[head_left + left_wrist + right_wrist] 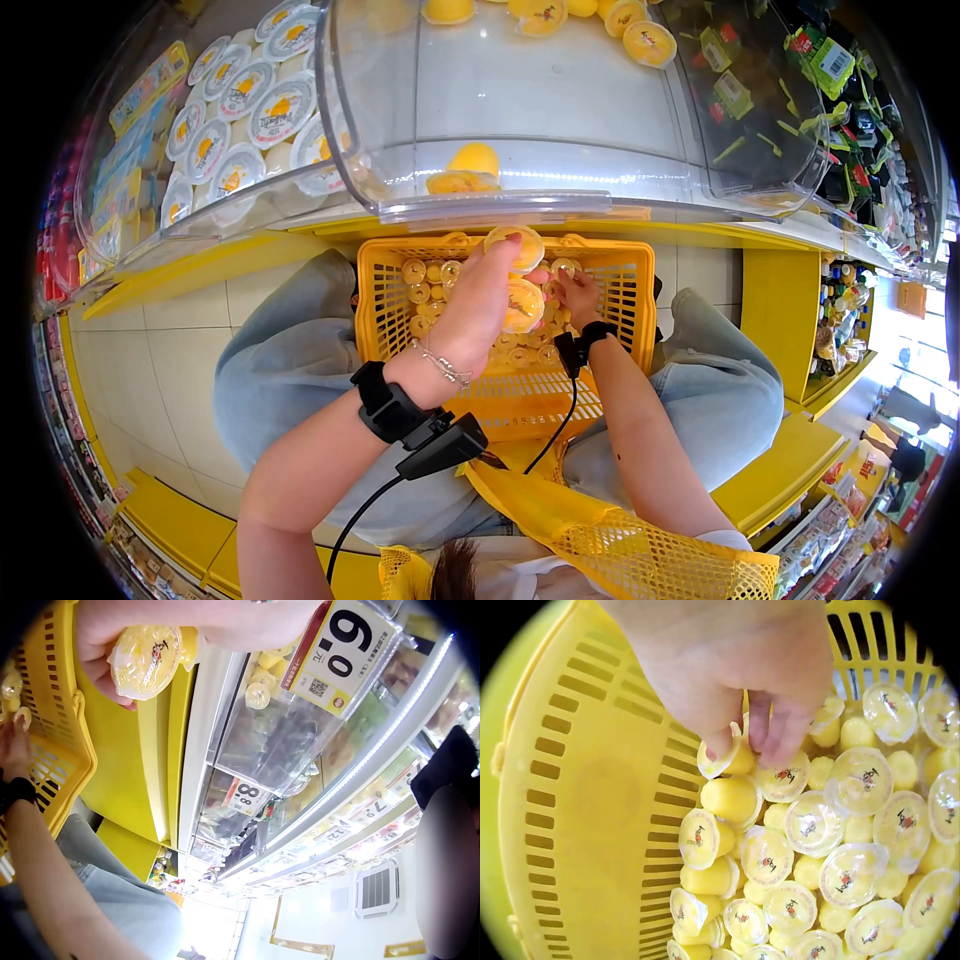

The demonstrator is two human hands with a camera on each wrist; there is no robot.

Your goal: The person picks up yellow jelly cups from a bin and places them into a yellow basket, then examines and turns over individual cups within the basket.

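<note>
A yellow shopping basket (612, 275) rests on the person's lap, its floor heaped with small yellow jelly cups (810, 825), each a thin-walled plastic tub sealed by a printed film lid. Over the middle of the basket the left hand (470, 310) has its fingers curled round two held cups (522, 303), one above the other, lids turned up towards the head camera. The right hand (578, 296) is down inside the basket near its side wall. There the thumb and fingertips pinch one cup out of the heap - the pinched cup (724, 759) - gripping it at the rim, with the lid tilted sideways. These cups look very light, and I judge the walls soft enough to give under a squeeze. The film lid is the weak part and could dent or tear under a fingernail. The stiffer rim, or a loose cupping round the body, seems the safest place to take hold, with fingertips kept off the film. The plastic looks smooth and probably slippery, and the heap lies loose, so neighbouring cups may roll when one is lifted. Just above the basket's far edge stands a clear plastic bin (560, 120) on a yellow-edged shelf (250, 255), with only a few yellow cups inside. To the left of that bin, and well above the basket, sits a second bin packed with white-lidded tubs (265, 105). The left wrist view also shows a price card (341, 649) clipped to the shelving beside the basket.
</note>
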